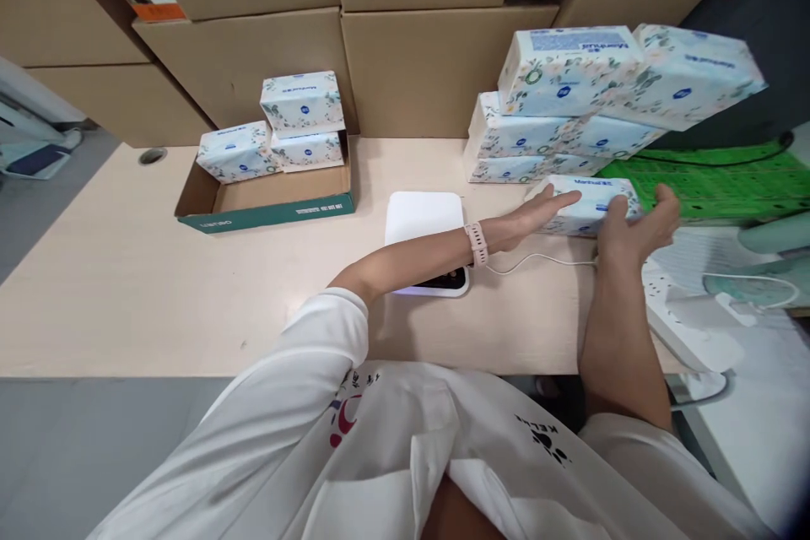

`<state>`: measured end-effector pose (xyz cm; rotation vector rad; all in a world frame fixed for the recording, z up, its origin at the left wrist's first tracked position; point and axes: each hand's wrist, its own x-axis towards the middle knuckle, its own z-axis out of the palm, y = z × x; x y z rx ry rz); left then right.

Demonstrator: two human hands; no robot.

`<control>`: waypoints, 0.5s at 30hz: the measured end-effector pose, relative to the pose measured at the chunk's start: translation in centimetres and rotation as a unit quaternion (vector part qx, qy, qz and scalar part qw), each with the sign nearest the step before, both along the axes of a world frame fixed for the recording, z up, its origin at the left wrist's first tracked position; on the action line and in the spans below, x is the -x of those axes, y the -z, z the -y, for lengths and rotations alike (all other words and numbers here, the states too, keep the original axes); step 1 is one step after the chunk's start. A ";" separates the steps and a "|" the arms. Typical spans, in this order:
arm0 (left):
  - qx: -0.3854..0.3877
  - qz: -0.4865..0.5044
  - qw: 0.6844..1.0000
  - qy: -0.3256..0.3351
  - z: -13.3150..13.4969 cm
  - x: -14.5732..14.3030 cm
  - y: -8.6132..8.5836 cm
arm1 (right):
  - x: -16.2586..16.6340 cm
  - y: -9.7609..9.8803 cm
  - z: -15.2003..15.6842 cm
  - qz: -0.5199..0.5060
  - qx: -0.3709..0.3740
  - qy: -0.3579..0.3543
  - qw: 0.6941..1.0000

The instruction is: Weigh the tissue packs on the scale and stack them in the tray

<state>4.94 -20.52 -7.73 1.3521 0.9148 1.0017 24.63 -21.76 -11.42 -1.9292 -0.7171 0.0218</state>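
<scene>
A soft tissue pack [591, 201] with a floral print lies between my two hands, in front of a stack of similar tissue packs [563, 72]. My left hand [535, 215], with a pink watch strap on its wrist, is at the pack's left end, its fingers stretched over the front and top. At the right end is my right hand [633, 228], thumb by the pack's face and the other fingers spread beyond its edge. Neither hand is visibly wrapped round the pack. Under my left forearm sits a white flat device [425, 211] with a dark panel, partly covered.
Left on the table [304, 304], a green-edged cardboard tray [266, 218] holds several tissue packs [302, 104]. Large cartons [411, 72] form a wall behind. To the right are a green perforated mat [715, 186], a white power strip [677, 312] and a cable [537, 257].
</scene>
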 end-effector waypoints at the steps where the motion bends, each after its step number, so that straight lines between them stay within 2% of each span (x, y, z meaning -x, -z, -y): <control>1: -0.005 -0.021 0.999 0.040 -0.2 1.2 -0.6 | -0.3 0.5 0.2 0.051 0.019 0.000 0.999; 3: -0.046 -0.065 0.990 0.114 -0.9 5.4 -2.5 | -0.6 1.5 0.6 0.156 0.025 -0.024 0.987; 4: -0.095 -0.073 0.986 0.118 -1.6 8.4 -3.7 | -0.5 1.8 0.7 0.201 0.003 -0.051 0.978; 5: -0.158 -0.090 0.980 0.081 -2.4 11.7 -5.0 | 0.0 2.0 0.9 0.235 -0.034 -0.085 0.968; 6: -0.230 -0.123 0.965 0.009 -3.5 15.2 -6.1 | 0.8 2.1 1.0 0.264 -0.076 -0.121 0.954; 8: -0.299 -0.186 0.919 -0.176 -5.9 22.6 -8.0 | 3.8 1.4 1.6 0.295 -0.145 -0.193 0.925; 9: -0.284 -0.214 0.901 -0.249 -7.1 26.1 -8.6 | 6.1 0.8 2.0 0.284 -0.163 -0.234 0.915; 11: -0.208 -0.268 0.879 -0.337 -9.3 32.1 -9.0 | 11.5 -0.9 3.1 0.218 -0.170 -0.327 0.904; 13: -0.149 -0.282 0.880 -0.353 -10.7 36.5 -8.6 | 17.4 -2.7 4.2 0.140 -0.138 -0.453 0.870; 14: -0.126 -0.281 0.884 -0.352 -11.2 38.0 -8.3 | 20.3 -3.5 4.5 0.129 -0.120 -0.509 0.842; 15: -0.112 -0.276 0.889 -0.349 -11.6 39.1 -8.0 | 23.0 -4.2 4.7 0.110 -0.094 -0.579 0.802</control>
